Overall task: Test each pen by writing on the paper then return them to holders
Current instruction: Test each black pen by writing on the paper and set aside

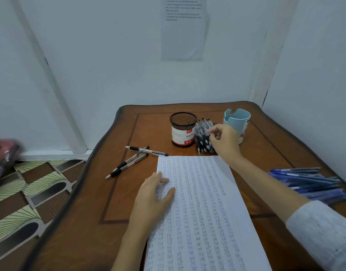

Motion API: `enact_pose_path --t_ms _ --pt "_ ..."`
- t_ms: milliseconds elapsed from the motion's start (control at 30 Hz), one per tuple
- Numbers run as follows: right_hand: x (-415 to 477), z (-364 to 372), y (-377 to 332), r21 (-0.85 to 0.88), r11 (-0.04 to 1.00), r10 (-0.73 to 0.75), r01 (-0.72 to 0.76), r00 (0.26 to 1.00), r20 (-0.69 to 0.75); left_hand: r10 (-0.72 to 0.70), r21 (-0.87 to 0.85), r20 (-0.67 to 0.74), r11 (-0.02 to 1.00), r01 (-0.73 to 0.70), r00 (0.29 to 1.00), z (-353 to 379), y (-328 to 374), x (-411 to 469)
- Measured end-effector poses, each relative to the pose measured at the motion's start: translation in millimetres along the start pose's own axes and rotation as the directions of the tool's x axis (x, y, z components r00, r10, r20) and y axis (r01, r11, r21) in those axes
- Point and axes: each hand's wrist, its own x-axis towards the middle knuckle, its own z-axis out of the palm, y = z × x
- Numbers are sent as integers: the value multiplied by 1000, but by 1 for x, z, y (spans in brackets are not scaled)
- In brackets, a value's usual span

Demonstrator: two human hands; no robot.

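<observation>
A sheet of paper [199,208] covered in rows of test marks lies on the wooden table [117,192]. My left hand [154,194] rests flat on the paper's left edge, fingers spread. My right hand [225,141] reaches over a pile of black pens [202,133] lying between a black mesh holder [182,132] and a light blue holder [236,118]. Its thumb and fingers curl down and pinch a black pen in that pile. Both holders stand upright at the back of the table.
Three clear pens with black grips [133,159] lie loose left of the paper's top edge. A heap of blue pens [309,182] lies at the table's right edge, behind my right forearm. White walls close in behind and to the right. Patterned floor lies to the left.
</observation>
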Motion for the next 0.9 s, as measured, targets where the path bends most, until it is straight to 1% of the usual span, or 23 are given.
enact_pose_path --t_ms 67,133,267,367,500,567,667,733,800,900 --pt "-11 3 -11 3 996 -94 94 994 61 -10 -5 1 1000 10 1000 0 1 0" --pt "-20 12 -22 16 990 -140 139 975 173 -7 -8 0 1000 7 1000 0 2 0" --pt "-31 36 -35 84 993 -115 89 905 409 8 -4 -9 1000 -8 1000 0 0 0" --pt "-32 55 -36 96 992 -114 77 866 488 18 -2 -12 1000 -18 1000 1 0 0" --pt "-30 77 -36 72 996 -79 49 853 515 18 8 -26 1000 -17 1000 2 1 1" --pt "-30 85 -35 19 998 -59 57 855 516 21 10 -27 1000 -21 999 2 -1 1" --pt "-33 90 -36 -75 992 -55 103 874 483 28 2 -33 1000 -28 999 3 -2 1" --pt "-36 92 -36 -87 990 -59 110 892 449 35 3 -40 999 -35 999 3 -2 1" --pt "-38 91 -36 -38 997 -46 69 901 431 42 11 -39 999 -41 998 3 -2 2" --pt "-40 83 -38 140 988 5 -70 909 417 49 18 -34 999 -48 998 3 -3 2"
